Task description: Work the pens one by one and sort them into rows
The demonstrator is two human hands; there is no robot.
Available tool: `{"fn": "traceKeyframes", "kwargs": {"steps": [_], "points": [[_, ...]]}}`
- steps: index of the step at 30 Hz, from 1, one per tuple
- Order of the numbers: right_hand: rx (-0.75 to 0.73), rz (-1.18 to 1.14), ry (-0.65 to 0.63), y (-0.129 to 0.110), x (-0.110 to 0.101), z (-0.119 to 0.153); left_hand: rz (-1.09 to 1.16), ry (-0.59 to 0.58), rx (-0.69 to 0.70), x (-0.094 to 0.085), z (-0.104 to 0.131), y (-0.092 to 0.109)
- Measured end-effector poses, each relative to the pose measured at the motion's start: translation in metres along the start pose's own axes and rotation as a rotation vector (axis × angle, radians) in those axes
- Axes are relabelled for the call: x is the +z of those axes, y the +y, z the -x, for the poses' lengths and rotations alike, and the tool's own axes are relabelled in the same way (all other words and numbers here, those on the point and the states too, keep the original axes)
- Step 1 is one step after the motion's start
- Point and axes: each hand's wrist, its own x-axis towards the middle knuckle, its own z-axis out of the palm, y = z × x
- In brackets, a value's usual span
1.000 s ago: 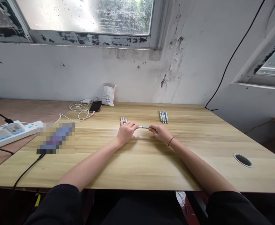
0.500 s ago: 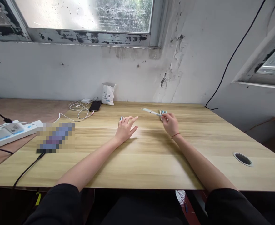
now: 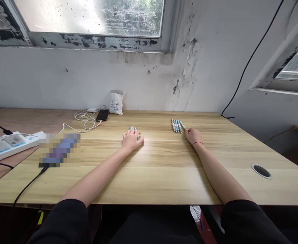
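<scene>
My right hand (image 3: 193, 136) is closed, pinching the near end of a light blue and white pen (image 3: 182, 125), which lies slantwise on the tabletop. Just left of it, several similar pens (image 3: 176, 125) in pale colours lie side by side in a row, pointing toward the wall. My left hand (image 3: 132, 139) rests palm down over other pens (image 3: 131, 128), its fingers spread and slightly bent. Only the tips of those pens show past the fingers, plus a bit near the thumb. The rest is hidden beneath the hand.
On the wooden desk (image 3: 159, 169), a white packet (image 3: 116, 102), a black phone (image 3: 103, 115) and a coiled white cable (image 3: 88, 122) sit at the back left. A blurred-out device (image 3: 60, 149) and a power strip (image 3: 24, 144) lie farther left. A cable hole (image 3: 261, 171) is at right.
My right hand has moved right and brought its pen down beside the row, swinging it toward the wall. My left hand has shifted slightly left and lowered over the other pens.
</scene>
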Motion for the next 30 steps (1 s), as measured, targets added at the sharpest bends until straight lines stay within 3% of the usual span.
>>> {"fn": "traceKeyframes", "kwargs": {"steps": [8, 19, 23, 27, 28, 30], "points": [[-0.125, -0.010, -0.037, -0.010, -0.003, 0.007, 0.006, -0.043, 0.024, -0.005, 0.002, 0.004], [-0.127, -0.011, -0.034, -0.011, -0.006, 0.011, 0.022, -0.096, 0.154, -0.007, 0.006, 0.006], [-0.145, -0.015, 0.042, -0.014, -0.016, 0.013, 0.060, -0.089, 0.138, -0.006, 0.007, 0.010], [-0.318, -0.123, 0.071, -0.038, -0.030, 0.033, 0.238, 0.045, 0.181, -0.007, 0.008, 0.017], [-0.396, -0.190, 0.028, -0.049, -0.033, 0.043, 0.286, 0.076, 0.213, -0.007, 0.009, 0.018], [-0.593, -0.402, -0.180, -0.072, -0.039, 0.068, 0.355, 0.106, 0.278, -0.007, 0.011, 0.022]]}}
